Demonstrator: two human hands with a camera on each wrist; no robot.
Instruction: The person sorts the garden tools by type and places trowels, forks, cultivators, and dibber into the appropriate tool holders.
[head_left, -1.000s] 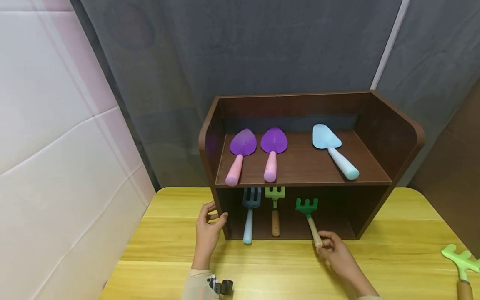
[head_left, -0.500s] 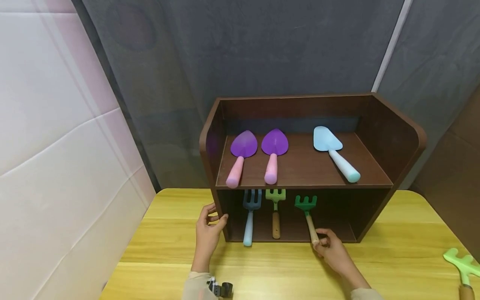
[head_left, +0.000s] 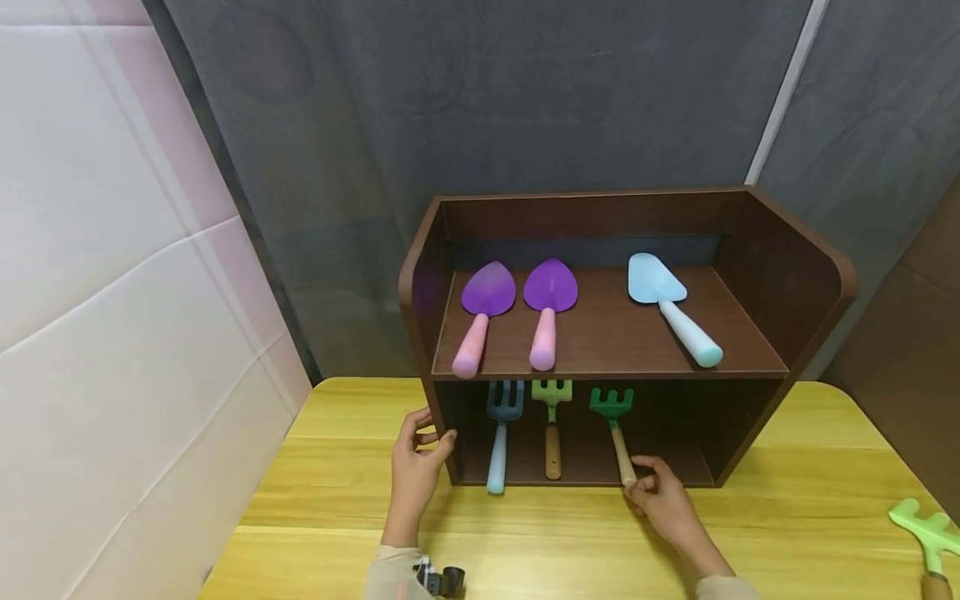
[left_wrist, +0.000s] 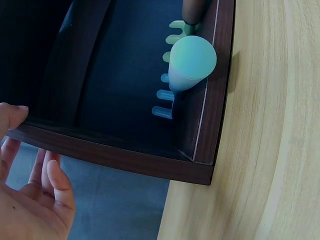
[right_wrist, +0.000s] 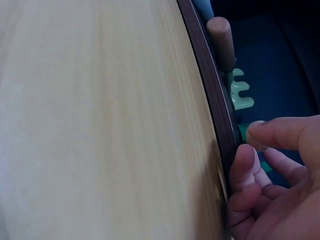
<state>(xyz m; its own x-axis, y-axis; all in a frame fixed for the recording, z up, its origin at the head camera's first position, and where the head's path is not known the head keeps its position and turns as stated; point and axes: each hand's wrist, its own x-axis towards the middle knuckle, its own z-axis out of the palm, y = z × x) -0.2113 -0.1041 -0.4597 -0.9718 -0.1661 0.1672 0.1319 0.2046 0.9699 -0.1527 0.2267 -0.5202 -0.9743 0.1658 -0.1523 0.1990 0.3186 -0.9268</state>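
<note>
My left hand (head_left: 416, 471) holds the front edge of the left side panel of a dark brown two-tier shelf (head_left: 600, 333). In the left wrist view its thumb lies over the panel's edge, fingers on the outer side. At the lower tier's front, my right hand (head_left: 663, 504) pinches the handle end of a green hand rake (head_left: 612, 406), whose tines point into the shelf. The right wrist view has the fingers hiding most of this rake. Left of it lie a light-green rake (head_left: 552, 417) with a wooden handle and a blue hand fork (head_left: 498, 442).
Two purple trowels (head_left: 489, 292) with pink handles and one light-blue trowel (head_left: 655, 279) lie on the upper tier. Another light-green rake (head_left: 930, 533) rests at the right of the wooden table (head_left: 315, 500). A grey curtain (head_left: 562, 92) hangs behind the shelf.
My right hand has pushed the green rake slightly deeper into the lower tier and turned it a little straighter. The left hand has stayed on the side panel.
</note>
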